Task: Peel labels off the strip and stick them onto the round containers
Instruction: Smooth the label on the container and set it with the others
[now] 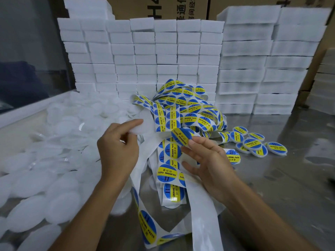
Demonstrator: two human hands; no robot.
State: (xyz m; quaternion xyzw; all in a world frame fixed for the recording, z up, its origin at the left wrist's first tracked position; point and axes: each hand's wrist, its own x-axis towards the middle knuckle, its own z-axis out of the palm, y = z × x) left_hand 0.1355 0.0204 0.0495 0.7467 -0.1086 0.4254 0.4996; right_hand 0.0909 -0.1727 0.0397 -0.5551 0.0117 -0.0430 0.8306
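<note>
Two grips: our left hand (pixel 117 142) pinches a round white plastic container (pixel 139 126), our right hand (pixel 204 156) pinches a blue-and-yellow round label (pixel 182 135); it could land crooked.

Bare steel table (pixel 282 192) lies open to the right and near front, past the small cluster of labelled containers (pixel 253 144). Stacked white boxes (pixel 163 51) wall off the back, while a heap of blank white containers (pixel 45 160) (perhaps lids, too blurred to tell) fills the left. The tangled label strip (pixel 181 109) clutters the middle.
</note>
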